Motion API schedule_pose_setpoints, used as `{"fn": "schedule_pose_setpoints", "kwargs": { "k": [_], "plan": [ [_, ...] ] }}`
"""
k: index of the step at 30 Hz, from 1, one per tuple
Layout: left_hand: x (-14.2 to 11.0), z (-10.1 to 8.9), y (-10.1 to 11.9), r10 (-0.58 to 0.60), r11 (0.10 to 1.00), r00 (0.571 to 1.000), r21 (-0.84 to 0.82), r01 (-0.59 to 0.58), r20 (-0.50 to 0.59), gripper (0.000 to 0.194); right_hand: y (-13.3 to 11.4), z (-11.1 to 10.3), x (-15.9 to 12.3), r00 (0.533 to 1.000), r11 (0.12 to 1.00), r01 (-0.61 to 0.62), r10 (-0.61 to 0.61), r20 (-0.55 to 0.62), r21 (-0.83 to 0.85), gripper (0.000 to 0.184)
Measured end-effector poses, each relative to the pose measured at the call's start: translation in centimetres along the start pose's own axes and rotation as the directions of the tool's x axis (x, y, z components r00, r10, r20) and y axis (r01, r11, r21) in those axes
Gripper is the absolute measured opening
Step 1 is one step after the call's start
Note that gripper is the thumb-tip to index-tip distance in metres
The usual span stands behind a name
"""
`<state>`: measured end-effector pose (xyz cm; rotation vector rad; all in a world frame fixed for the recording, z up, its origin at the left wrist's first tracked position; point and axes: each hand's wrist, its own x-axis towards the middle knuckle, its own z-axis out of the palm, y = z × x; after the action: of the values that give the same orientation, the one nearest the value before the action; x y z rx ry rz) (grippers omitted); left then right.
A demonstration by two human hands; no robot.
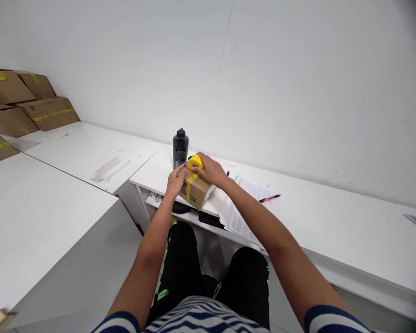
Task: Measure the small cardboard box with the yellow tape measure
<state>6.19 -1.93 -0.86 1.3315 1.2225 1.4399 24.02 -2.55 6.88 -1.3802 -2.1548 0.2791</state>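
Cardboard box (198,188) rests near the white desk's (319,208) front edge, beside a dark water bottle (180,147). Left hand (176,180) touches it, grip unclear; right hand (211,170) clasps a yellow tape measure (195,161) over its far edge. Uneven pressure could skew the box.

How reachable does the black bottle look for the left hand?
Likely yes: the black bottle stands just beyond the left hand, upper part uncovered, though that hand is busy at the cardboard box.

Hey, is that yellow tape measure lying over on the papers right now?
No, the right hand holds the yellow tape measure at the cardboard box, away from the papers.
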Motion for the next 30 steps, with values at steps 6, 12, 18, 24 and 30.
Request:
{"fn": "schedule_pose_setpoints", "kwargs": {
  "k": [6,12,18,24,30],
  "plan": [
    [0.7,-0.1,-0.4,-0.020,0.999,0.999,0.044,0.022,-0.031,0.047,2.0,-3.4,-4.6,1.000,0.999,0.016,-0.015,-0.008,0.032,0.045],
    [0.5,0.2,-0.2,-0.008,1.000,0.999,-0.020,0.007,-0.041,0.048,5.0,-5.3,-10.5,0.996,0.998,-0.051,0.054,-0.076,0.042,0.048],
    [0.6,0.3,-0.1,-0.030,0.999,0.999,-0.044,0.029,-0.029,0.052,6.0,-4.9,-12.8,0.978,0.990,-0.129,0.137,-0.160,0.059,0.057],
    [0.6,0.3,0.0,-0.036,0.998,0.999,-0.058,0.035,-0.027,0.053,5.9,-4.8,-12.6,0.976,0.991,-0.125,0.132,-0.171,0.051,0.058],
    [0.1,0.4,0.5,-0.036,0.997,0.999,-0.075,0.034,-0.022,0.054,5.8,-4.1,-11.9,0.975,0.996,-0.074,0.084,-0.204,0.057,0.060]
  ]
}}
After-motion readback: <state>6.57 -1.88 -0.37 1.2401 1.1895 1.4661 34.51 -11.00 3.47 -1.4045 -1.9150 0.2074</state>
